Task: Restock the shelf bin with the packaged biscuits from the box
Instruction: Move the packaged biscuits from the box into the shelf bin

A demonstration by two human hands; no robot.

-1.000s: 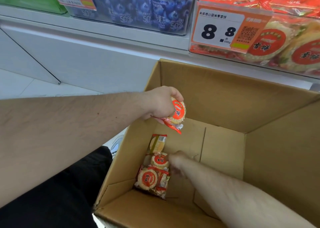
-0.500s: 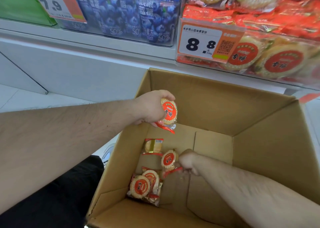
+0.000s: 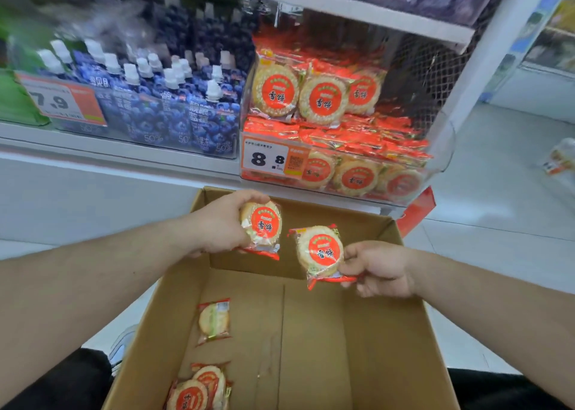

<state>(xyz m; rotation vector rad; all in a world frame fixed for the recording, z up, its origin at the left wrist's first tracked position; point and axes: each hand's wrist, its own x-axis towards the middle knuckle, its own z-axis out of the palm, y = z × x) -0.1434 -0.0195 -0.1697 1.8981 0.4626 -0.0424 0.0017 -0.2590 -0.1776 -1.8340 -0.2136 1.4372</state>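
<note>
Head view: our left hand (image 3: 219, 222) grips biscuit pack (image 3: 262, 226), right hand (image 3: 378, 268) pinches second pack (image 3: 320, 252), both over box (image 3: 389, 331) far edge. Three packs along box floor's left edge; shelf bin (image 3: 435, 166) beyond.

White metal shelf (image 3: 118, 148) above and beyond both grips — carries a clear plastic bin (image 3: 441, 148) of red-labelled round biscuit packets (image 3: 275, 90), up and beyond the grips, and blue spouted blueberry pouches (image 3: 174, 110), up-left of the left grip. Brown cardboard box (image 3: 385, 331) below the grips — on pale floor tiles (image 3: 497, 222).
</note>
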